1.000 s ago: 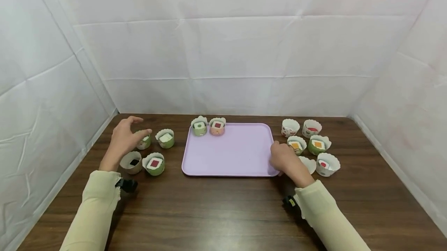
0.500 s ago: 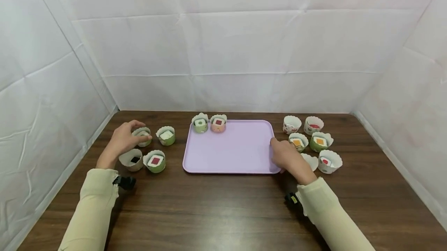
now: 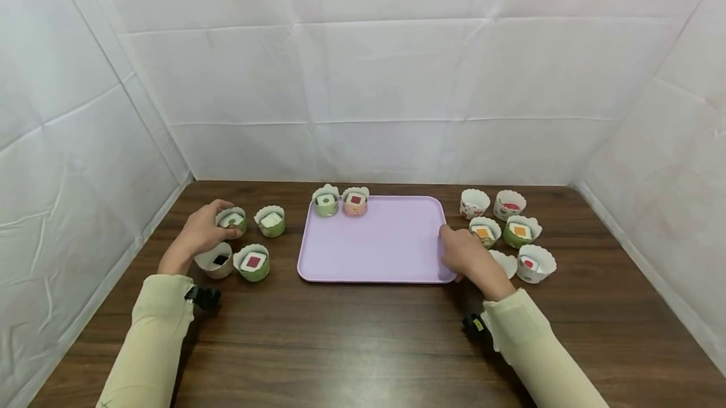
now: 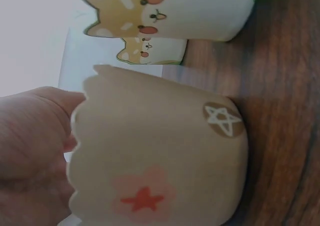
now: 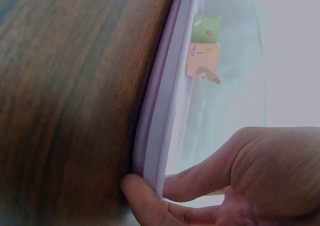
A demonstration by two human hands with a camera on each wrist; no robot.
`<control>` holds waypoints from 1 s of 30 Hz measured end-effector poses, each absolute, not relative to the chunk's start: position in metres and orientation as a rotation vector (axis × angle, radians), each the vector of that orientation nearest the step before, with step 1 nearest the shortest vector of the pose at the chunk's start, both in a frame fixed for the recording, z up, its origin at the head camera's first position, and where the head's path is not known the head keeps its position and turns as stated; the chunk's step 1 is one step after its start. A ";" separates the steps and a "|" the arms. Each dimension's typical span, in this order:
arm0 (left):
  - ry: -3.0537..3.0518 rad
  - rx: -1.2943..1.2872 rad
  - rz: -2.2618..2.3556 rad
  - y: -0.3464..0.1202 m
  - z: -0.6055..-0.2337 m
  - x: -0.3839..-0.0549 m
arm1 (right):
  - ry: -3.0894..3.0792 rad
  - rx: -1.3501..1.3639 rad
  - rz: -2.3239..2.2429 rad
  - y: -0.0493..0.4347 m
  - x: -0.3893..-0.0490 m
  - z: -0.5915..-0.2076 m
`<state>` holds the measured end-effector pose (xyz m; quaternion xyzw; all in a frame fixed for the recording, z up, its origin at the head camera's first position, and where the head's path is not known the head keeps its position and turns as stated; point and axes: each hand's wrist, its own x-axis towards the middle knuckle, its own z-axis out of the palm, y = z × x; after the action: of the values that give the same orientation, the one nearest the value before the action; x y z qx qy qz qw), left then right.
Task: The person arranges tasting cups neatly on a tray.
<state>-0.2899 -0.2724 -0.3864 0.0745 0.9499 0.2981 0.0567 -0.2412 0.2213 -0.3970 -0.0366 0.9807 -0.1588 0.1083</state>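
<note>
My left hand (image 3: 200, 229) has its thumb and fingers around a green paper baking cup (image 3: 233, 221) holding a white piece with a green centre. In the left wrist view a brown scalloped cup (image 4: 165, 146) hides most of the fingers. That brown cup stands just in front of the hand. With thumb above and a finger below, my right hand (image 3: 466, 255) pinches the right edge of a lilac tray (image 3: 374, 247), also shown in the right wrist view. On the tray's far left corner sit a green cup (image 3: 326, 206) and a pink cup (image 3: 355, 206) with filled tops.
Left of the tray stand two more green cups (image 3: 271, 223), (image 3: 253, 264). Several patterned paper cups (image 3: 523, 231) cluster to the right, close to my right hand. White sheeting (image 3: 363, 80) walls the back and sides of the wooden table (image 3: 340, 345).
My left hand has lowered onto the green cup and its fingers have closed around it. My right hand keeps its hold on the tray edge. The head view has shifted slightly.
</note>
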 end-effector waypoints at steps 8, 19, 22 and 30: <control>2.899 0.246 0.903 -0.271 -0.391 -0.293 | 2.889 -0.104 -0.455 0.222 -0.241 -0.396; 2.919 0.225 0.868 -0.271 -0.393 -0.292 | 2.883 -0.111 -0.447 0.222 -0.243 -0.396; 2.923 0.233 0.871 -0.271 -0.394 -0.293 | 2.884 -0.109 -0.453 0.222 -0.243 -0.396; 2.917 0.218 0.882 -0.273 -0.393 -0.292 | 2.869 -0.101 -0.460 0.222 -0.243 -0.397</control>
<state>-0.2918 -0.2734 -0.3926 0.0714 0.9538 0.2885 0.0433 -0.2432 0.2219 -0.3971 -0.0346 0.9800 -0.1573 0.1170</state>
